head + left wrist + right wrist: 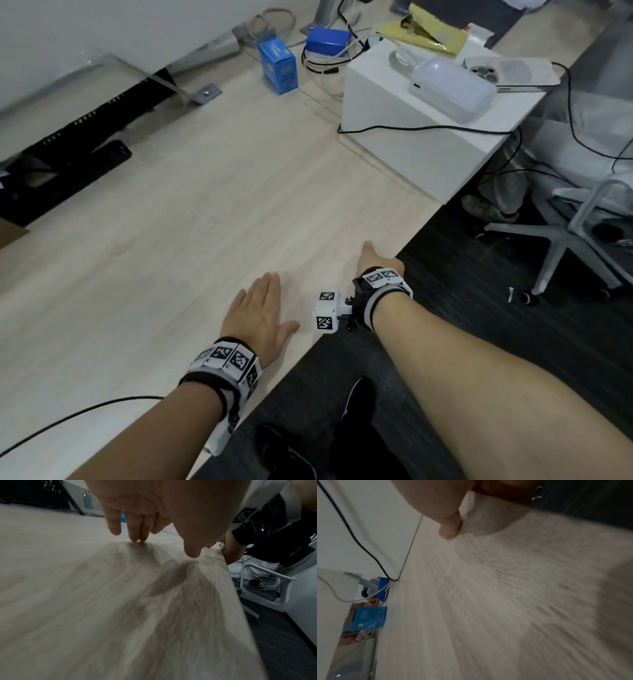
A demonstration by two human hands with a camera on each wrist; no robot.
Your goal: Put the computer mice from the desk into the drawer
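No computer mouse and no drawer show in any view. My left hand (pixel 270 305) lies flat, palm down, on the light wood desk (pixel 171 222) near its front edge; its fingertips (pixel 137 539) touch the top and hold nothing. My right hand (pixel 376 263) is at the desk's front edge, a little to the right. Its thumb (pixel 450 530) presses on the desk top, and its fingers go down over the edge, hidden under the desk. In the left wrist view the right hand (pixel 229 553) wraps that edge.
A white box (pixel 411 147) stands at the back right with a white device (pixel 448 89) and a phone (pixel 507 73) on it. A blue carton (pixel 277 66) and cables lie behind. A black cable (pixel 85 411) crosses the near left. A white office chair (pixel 582 233) stands right of the desk.
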